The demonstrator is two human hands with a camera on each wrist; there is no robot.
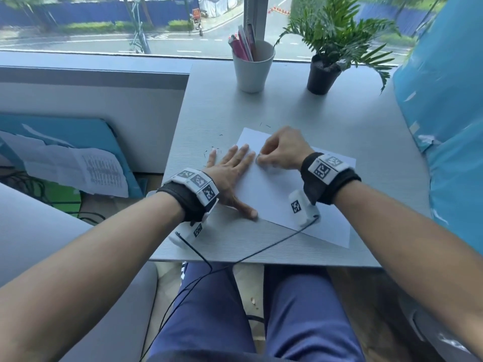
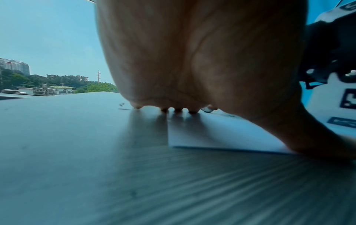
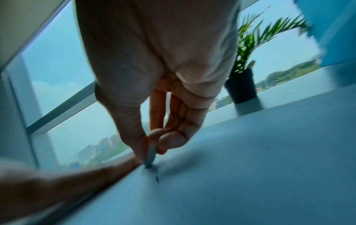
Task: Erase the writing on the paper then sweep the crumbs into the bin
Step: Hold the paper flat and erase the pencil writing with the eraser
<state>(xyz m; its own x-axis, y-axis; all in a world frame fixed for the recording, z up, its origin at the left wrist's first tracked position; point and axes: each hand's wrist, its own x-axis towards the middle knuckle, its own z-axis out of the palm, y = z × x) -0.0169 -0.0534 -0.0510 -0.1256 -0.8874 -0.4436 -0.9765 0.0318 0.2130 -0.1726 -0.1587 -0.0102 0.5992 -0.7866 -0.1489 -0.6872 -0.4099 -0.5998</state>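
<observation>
A white sheet of paper (image 1: 282, 197) lies askew on the grey table (image 1: 326, 131). My left hand (image 1: 230, 165) lies flat with straight fingers, pressing the paper's left edge (image 2: 202, 137) down. My right hand (image 1: 277, 152) pinches a small grey eraser (image 3: 151, 155) between thumb and fingers, its tip on the paper right beside my left index finger. Dark eraser crumbs (image 1: 213, 150) are scattered on the table just left of and beyond the paper, also as crumbs (image 2: 121, 105) in the left wrist view. No bin is in view.
A white cup (image 1: 252, 69) of pens and a potted plant (image 1: 324, 71) stand at the table's far edge by the window. A blue plastic-covered object (image 1: 444, 113) rises at the right. Papers on a blue board (image 1: 78, 165) lean at the left. Cables (image 1: 235, 259) hang off the near edge.
</observation>
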